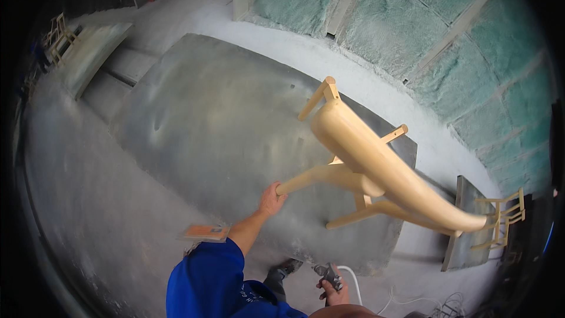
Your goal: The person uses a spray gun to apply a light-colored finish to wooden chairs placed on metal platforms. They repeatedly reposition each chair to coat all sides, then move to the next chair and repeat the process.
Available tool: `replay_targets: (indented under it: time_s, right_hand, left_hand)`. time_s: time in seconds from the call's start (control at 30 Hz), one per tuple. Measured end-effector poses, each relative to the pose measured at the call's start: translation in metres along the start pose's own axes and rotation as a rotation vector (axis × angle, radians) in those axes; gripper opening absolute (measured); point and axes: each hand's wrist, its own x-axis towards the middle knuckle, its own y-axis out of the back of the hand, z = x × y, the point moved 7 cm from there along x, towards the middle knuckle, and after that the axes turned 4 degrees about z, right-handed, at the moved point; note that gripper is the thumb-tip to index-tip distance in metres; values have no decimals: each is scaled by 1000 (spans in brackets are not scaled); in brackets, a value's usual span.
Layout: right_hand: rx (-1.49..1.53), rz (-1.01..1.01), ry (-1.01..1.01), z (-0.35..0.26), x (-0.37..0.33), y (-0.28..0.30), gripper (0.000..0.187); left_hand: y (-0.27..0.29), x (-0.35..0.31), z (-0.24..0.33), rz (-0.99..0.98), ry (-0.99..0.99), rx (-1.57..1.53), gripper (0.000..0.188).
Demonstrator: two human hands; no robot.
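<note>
A pale wooden chair frame with a thick curved rail lies tilted on the grey metal-topped table. My left hand is closed around the tip of one of its legs. Other legs and a crossbar stick out on the far side and below the rail. Low in the view, my right hand grips a dark spray gun, held apart from the chair frame beyond the table's near edge. Its nozzle end is too small to make out clearly.
A white hose trails from the spray gun toward loose coils on the floor. Green filter panels line the far wall. More chair frames stand by a smaller board at right; another table stands far left. An orange rectangular piece is beside my left arm.
</note>
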Motion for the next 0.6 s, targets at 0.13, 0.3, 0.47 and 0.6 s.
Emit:
replay_targets:
  time_s: [0.13,0.3,0.47,0.6]
  right_hand:
    - [42,2,137,-29,35,-29,68]
    - [90,59,317,-68,80,-48,62]
    - [236,200,470,-110,132,-63,59]
    - [419,366,502,-139,170,-61,58]
  left_hand:
    - [19,-4,56,102,-16,95,63]
    - [42,54,153,116,-14,100,67]
    - [67,106,225,82,-200,173,67]
    - [76,126,262,193,-363,187,69]
